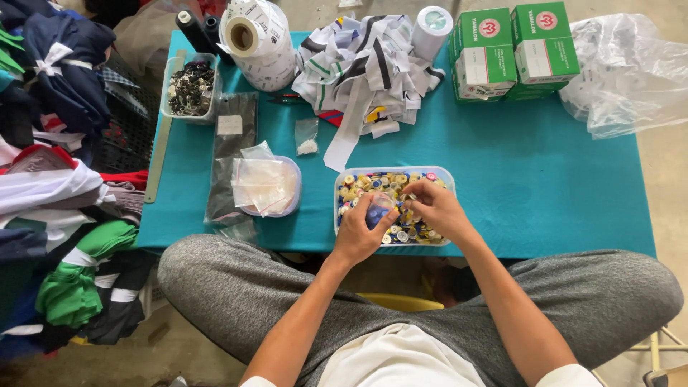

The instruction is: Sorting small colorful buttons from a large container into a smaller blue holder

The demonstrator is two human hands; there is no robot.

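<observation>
A clear plastic tub point(444, 174) full of mixed coloured buttons sits at the near edge of a low teal table point(545, 179). My left hand point(360, 233) holds a small clear bag with blue buttons point(377, 212) over the tub's near left part. My right hand point(437, 208) is over the tub's middle, fingers pinched together at the bag's mouth, on something too small to make out. Both hands touch or nearly touch each other above the buttons.
A second tub with small plastic bags point(266, 185), a dark flat packet point(235, 136), a tub of black pieces point(190, 89), thread cones point(192, 29), a label roll point(259, 39), fabric strips point(365, 68), green boxes point(512, 50) and a crumpled plastic bag point(627, 72) are around. Clothes point(64, 179) pile at left.
</observation>
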